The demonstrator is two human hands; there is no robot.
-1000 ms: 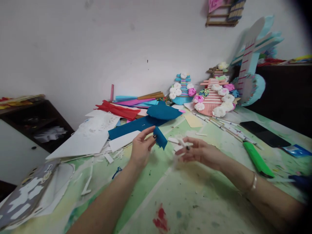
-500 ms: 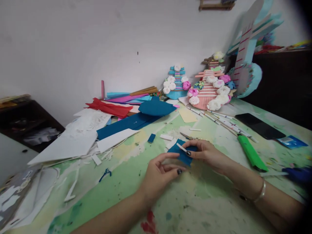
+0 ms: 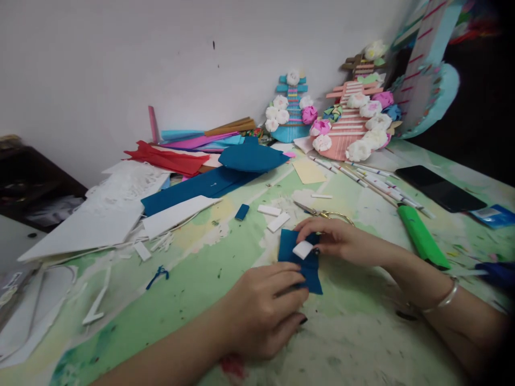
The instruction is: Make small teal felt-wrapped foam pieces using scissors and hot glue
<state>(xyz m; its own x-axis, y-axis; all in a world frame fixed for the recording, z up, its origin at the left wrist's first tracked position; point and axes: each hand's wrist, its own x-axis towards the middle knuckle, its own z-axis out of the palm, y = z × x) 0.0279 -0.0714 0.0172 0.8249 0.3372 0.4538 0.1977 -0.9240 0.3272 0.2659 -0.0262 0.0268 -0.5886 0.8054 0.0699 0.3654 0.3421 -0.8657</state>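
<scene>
A small piece of blue paper (image 3: 288,245) lies on the table in front of me. Over it, my right hand (image 3: 333,240) pinches a little white foam-like piece (image 3: 302,250) between thumb and fingers, its flat face showing. The fingers of my left hand (image 3: 269,308) stretch across the paper's lower left part and rest on it, holding nothing that I can see. Just beyond lie two white strips (image 3: 278,222) and a pair of scissors (image 3: 309,209) with gold handles, partly behind my right hand. Farther left is a small blue-covered block (image 3: 242,212).
White sheets (image 3: 92,220) and a larger blue sheet (image 3: 181,193) cover the left side. Pens (image 3: 392,190), a phone (image 3: 440,187) and a green cutter-like tool (image 3: 422,236) lie right. Flower-decorated instrument models (image 3: 293,110) stand against the wall.
My right hand has tilted the white piece from its thin edge to its flat face. My left hand has come down onto the blue paper, now more spread out. The view has shifted.
</scene>
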